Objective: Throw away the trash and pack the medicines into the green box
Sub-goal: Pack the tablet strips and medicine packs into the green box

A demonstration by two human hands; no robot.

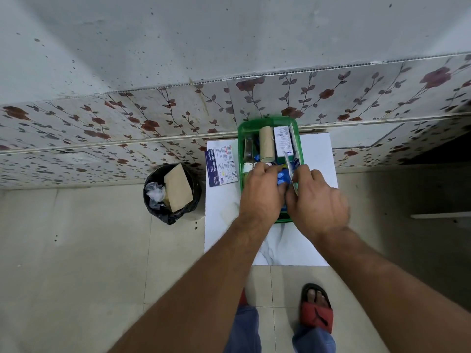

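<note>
A green box (267,122) stands on a small white table (318,159) against the wall. Inside it I see a tan bandage roll (266,142), a white medicine carton (282,140) and a clear bottle (248,152). Both hands are over the box's near half. My left hand (261,192) grips a blue blister strip (283,177). My right hand (317,202) pinches a silver blister strip (290,169) standing on edge beside the blue one. A white and blue medicated dressings box (221,164) lies on the table, left of the green box.
A black-lined trash bin (171,193) stands on the floor left of the table, holding a brown cardboard piece (178,187) and crumpled clear plastic (155,193). Floral wall tiles run behind. My feet in red sandals are below the table's near edge.
</note>
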